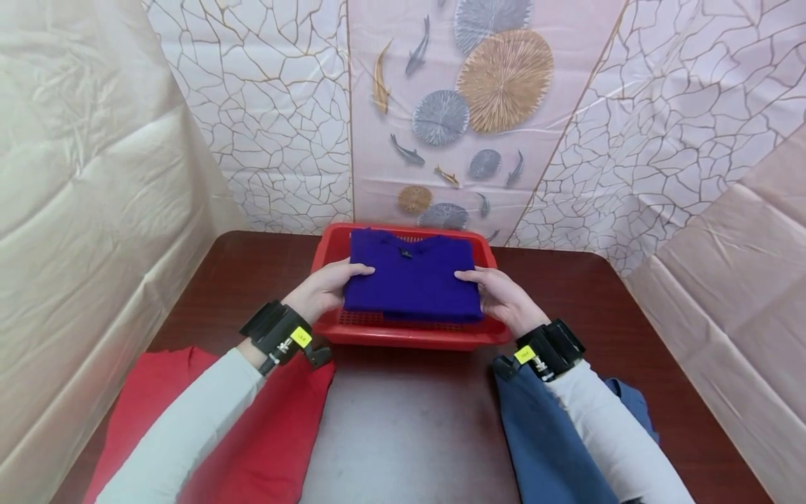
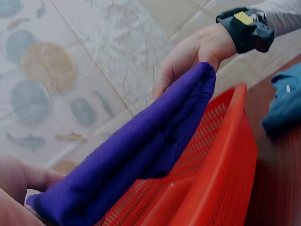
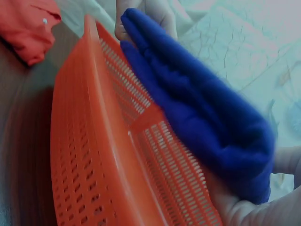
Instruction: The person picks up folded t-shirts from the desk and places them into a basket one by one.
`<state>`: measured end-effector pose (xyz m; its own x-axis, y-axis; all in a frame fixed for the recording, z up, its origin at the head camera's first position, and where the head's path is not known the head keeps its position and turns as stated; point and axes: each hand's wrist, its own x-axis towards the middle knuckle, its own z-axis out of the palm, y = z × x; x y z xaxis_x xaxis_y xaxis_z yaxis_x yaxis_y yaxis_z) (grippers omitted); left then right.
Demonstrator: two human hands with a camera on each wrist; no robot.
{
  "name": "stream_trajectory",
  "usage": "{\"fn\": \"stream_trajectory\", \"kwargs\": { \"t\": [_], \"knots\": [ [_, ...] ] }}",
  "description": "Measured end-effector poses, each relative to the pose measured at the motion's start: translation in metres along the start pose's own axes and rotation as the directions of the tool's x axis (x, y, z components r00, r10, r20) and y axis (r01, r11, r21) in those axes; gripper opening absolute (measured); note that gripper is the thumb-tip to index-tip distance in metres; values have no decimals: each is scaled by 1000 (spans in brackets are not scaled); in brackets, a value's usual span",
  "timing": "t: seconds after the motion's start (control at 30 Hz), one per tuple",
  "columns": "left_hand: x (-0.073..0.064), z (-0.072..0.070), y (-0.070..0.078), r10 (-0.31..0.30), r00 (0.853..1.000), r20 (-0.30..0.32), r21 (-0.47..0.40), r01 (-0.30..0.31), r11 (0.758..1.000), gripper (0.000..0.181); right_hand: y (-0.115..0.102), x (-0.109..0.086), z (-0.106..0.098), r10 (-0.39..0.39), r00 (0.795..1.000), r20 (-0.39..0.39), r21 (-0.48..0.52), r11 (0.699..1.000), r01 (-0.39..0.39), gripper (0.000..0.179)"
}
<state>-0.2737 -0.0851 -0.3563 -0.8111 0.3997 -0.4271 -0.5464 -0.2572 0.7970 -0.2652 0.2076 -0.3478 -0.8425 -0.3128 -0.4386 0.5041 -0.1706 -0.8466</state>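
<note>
A folded purple shirt (image 1: 412, 280) with a dark neck label is held level over the red plastic basket (image 1: 403, 337). My left hand (image 1: 330, 285) grips its left side, thumb on top and fingers beneath. The right hand (image 1: 500, 294) grips the opposite side in the same way. In the left wrist view the shirt (image 2: 127, 146) shows its folded layers edge-on, above the basket's slotted wall (image 2: 221, 160). In the right wrist view the shirt's thick fold (image 3: 207, 108) hangs over the basket's inside, and the fingers under it are partly hidden.
A red garment (image 1: 252, 434) lies on the dark wooden table (image 1: 579, 287) at the left, under my left forearm. A blue garment (image 1: 548, 434) lies at the right under the other forearm. Patterned sheeting (image 1: 283, 105) hangs behind and on both sides.
</note>
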Motion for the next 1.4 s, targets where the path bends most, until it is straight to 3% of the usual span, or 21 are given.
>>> {"fn": "stream_trajectory", "kwargs": {
  "t": [0.33, 0.53, 0.63, 0.67, 0.73, 0.87, 0.9, 1.03, 1.13, 1.2, 1.23, 1.27, 1.3, 1.33, 1.37, 1.4],
  "knots": [
    [26, -9, -15, -24, 997, -69, 45, 27, 999, 66, 14, 28, -10, 29, 1000, -4, -78, 997, -29, 67],
    [37, -12, -22, -38, 993, -108, 112, 50, 992, 56, 21, 34, -12, 31, 1000, 3, -110, 993, -31, 79],
    [45, -17, -25, -40, 994, -102, 133, 54, 990, 52, 24, 36, -13, 29, 999, 17, -114, 993, -27, 84],
    [49, -21, -27, -37, 997, -65, 124, 45, 991, 51, 25, 36, -13, 27, 999, 21, -115, 993, -24, 85],
    [52, -23, -27, -35, 998, -56, 120, 41, 992, 49, 26, 38, -14, 24, 1000, 10, -119, 993, -22, 86],
    [52, -23, -25, -31, 997, -66, 137, 40, 990, 50, 27, 41, -13, 20, 999, -31, -182, 983, -25, 85],
    [48, -20, -24, -41, 993, -106, 160, 58, 985, 50, 27, 41, -12, 21, 999, -45, -200, 979, -29, 84],
    [42, -20, -22, -73, 985, -158, 198, 104, 975, 49, 29, 45, -11, 9, 997, -82, -275, 961, -31, 81],
    [35, -21, -21, -50, 977, -207, 255, 103, 961, 59, 28, 43, -12, -51, 994, -100, -386, 922, 8, 75],
    [28, -20, -18, 17, 975, -223, 344, 62, 937, 65, 26, 39, -12, -132, 987, -91, -530, 846, 64, 67],
    [25, -20, -17, 67, 975, -213, 414, 28, 910, 66, 25, 38, -11, -187, 980, -71, -622, 776, 103, 63],
    [22, -19, -16, 120, 976, -183, 497, -13, 868, 65, 24, 36, -10, -241, 970, -24, -717, 680, 151, 59],
    [21, -18, -15, 178, 975, -133, 598, -64, 799, 62, 23, 35, -9, -288, 957, 44, -805, 557, 204, 56],
    [19, -17, -14, 216, 974, -68, 696, -109, 710, 57, 24, 35, -8, -315, 941, 125, -878, 407, 253, 53],
    [18, -16, -15, 242, 970, 1, 790, -149, 595, 51, 24, 34, -8, -319, 925, 207, -919, 262, 296, 52],
    [18, -15, -16, 247, 966, 80, 869, -189, 458, 46, 26, 34, -7, -298, 911, 283, -934, 130, 333, 51]
  ]
}}
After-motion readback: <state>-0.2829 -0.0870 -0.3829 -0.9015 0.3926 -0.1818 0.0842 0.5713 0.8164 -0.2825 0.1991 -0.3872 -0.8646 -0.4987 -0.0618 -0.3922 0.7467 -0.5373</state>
